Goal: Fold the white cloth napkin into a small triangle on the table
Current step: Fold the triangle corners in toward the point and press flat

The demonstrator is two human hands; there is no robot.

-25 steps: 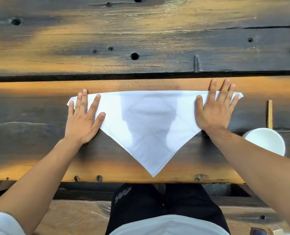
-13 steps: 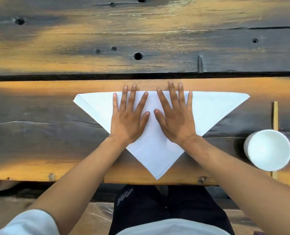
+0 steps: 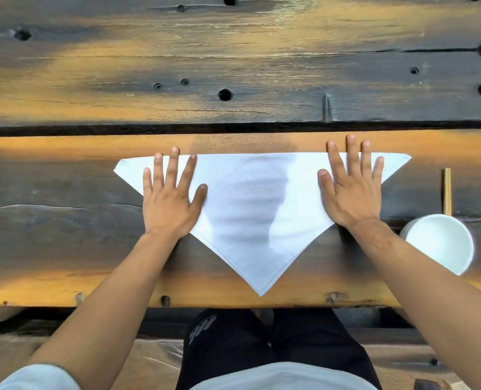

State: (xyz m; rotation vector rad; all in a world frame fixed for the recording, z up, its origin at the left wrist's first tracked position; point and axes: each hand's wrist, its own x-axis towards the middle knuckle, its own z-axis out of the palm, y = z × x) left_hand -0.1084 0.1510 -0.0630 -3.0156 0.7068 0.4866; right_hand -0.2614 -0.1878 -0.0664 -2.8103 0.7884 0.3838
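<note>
Napkin (image 3: 257, 209) lies flat on the surface (image 3: 65, 220) as one large triangle: long folded edge on the far side, running left to right, point aimed back at me and stopping just short of the near edge. Hemmed edges along the two slanted sides look matched, so I judge the first diagonal fold done and laid true.

Left to do, as I judge it: triangle is still large. At least one more fold, corner to corner, is needed to reach the small triangle asked for, then a press along the new crease.

My left hand (image 3: 171, 204) lies palm down, fingers spread and flat, on the left part of the cloth. Heel of the palm hangs off the slanted edge onto bare wood; left corner of the napkin sticks out beyond my little finger. My right hand (image 3: 351, 192) is the same on the right part: open, flat, fingertips reaching just past the far folded edge, right corner free beyond it. Neither grip is closed on anything; both only press down. Middle of the cloth between my hands is uncovered, with a shadow across it.

White cup (image 3: 441, 243) stands just right of my right wrist, clear of the napkin. Thin wooden stick (image 3: 447, 191) lies beyond it.
</note>
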